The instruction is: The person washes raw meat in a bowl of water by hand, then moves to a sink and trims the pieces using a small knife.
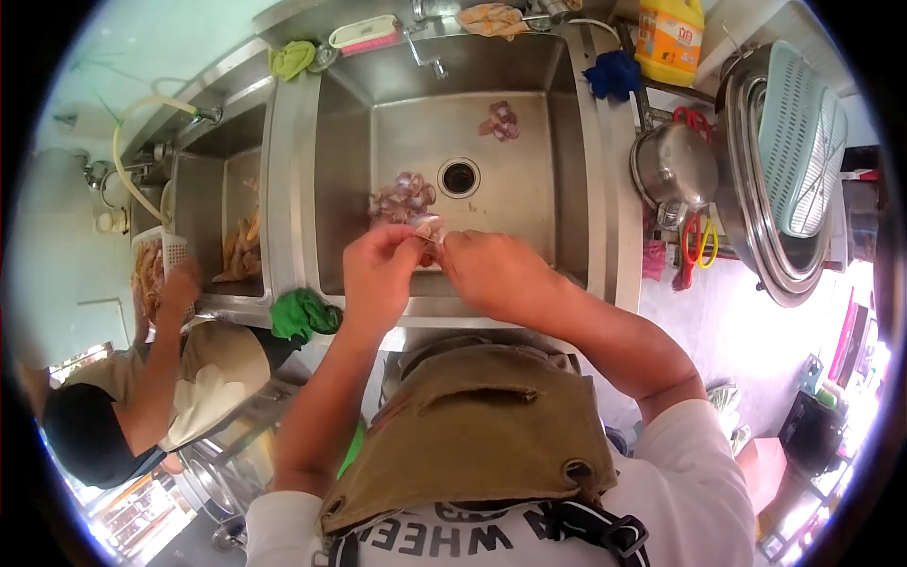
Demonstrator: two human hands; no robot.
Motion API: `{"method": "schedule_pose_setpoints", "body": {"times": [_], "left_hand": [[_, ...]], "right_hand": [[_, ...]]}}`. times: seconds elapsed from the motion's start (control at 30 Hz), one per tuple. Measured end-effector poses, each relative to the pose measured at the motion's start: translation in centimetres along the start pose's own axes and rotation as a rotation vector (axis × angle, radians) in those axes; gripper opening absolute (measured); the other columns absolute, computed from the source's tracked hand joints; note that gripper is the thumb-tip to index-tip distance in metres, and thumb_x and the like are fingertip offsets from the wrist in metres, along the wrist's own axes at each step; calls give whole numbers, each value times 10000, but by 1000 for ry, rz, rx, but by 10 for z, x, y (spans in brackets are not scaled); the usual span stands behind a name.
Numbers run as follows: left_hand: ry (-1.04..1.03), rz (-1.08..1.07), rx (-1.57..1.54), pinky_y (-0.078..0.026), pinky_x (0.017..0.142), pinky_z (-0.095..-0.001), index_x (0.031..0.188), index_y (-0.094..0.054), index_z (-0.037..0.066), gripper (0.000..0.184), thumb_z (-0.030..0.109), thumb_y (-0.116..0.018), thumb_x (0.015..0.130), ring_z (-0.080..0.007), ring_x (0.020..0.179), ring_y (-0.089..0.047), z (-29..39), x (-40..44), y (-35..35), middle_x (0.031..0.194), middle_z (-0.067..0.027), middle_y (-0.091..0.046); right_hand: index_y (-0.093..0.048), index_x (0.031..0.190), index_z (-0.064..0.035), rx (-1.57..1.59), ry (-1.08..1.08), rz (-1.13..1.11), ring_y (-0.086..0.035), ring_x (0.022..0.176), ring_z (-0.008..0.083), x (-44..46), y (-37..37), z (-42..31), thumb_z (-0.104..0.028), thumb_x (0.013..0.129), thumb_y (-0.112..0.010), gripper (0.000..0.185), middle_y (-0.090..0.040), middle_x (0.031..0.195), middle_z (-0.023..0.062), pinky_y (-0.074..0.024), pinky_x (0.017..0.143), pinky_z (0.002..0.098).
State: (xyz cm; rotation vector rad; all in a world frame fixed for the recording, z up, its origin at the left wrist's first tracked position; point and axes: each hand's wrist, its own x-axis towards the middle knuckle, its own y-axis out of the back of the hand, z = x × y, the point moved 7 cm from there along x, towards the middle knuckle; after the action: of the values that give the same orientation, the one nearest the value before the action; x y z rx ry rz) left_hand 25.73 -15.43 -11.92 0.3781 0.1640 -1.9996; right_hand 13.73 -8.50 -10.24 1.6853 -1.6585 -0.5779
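Observation:
Over the near side of a steel sink (515,222), my left hand (378,274) pinches a small pale-pink piece of raw meat (431,229). My right hand (493,274) is closed at the other side of the same piece, its fingertips mostly hidden behind the knuckles. Whether it also grips a small tool, I cannot make out. Just beyond my left fingers lies a heap of purplish raw meat pieces (404,196), which look like gizzards. A smaller cluster of similar pieces (501,121) rests farther back, right of the drain (459,178).
At the left, a co-worker's hand (183,283) is at a white basket (176,250) of raw meat, beside a second sink (203,194) holding more meat. A faucet (438,68) overhangs the back. Green cloth (304,314), yellow jug (670,42) and steel pot (675,165) stand around.

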Motion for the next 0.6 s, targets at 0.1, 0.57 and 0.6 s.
{"method": "schedule_pose_setpoints", "body": {"times": [0.1,0.57,0.6], "left_hand": [[2,16,21,-507,687,-259,916,-641,-66,123,19,-555,894,-126,717,-621,-3,1,1,824,-91,-680],[-59,60,26,-532,719,-264,913,-649,-62,102,25,-603,887,-119,752,-629,2,0,8,837,-86,-678],[-75,66,0,-530,720,-264,912,-650,-60,103,26,-599,889,-119,753,-629,1,0,9,838,-86,-678]], "right_hand": [[-533,840,-5,42,-56,-17,-604,643,388,1,-11,11,-178,944,-484,208,-611,719,192,-494,554,481],[-567,980,-17,61,-87,-135,-642,700,378,11,-11,4,-155,937,-418,207,-650,786,185,-530,629,476],[-564,983,-17,50,-57,-118,-642,697,375,11,-11,3,-151,936,-416,205,-650,781,182,-530,625,475]]}}
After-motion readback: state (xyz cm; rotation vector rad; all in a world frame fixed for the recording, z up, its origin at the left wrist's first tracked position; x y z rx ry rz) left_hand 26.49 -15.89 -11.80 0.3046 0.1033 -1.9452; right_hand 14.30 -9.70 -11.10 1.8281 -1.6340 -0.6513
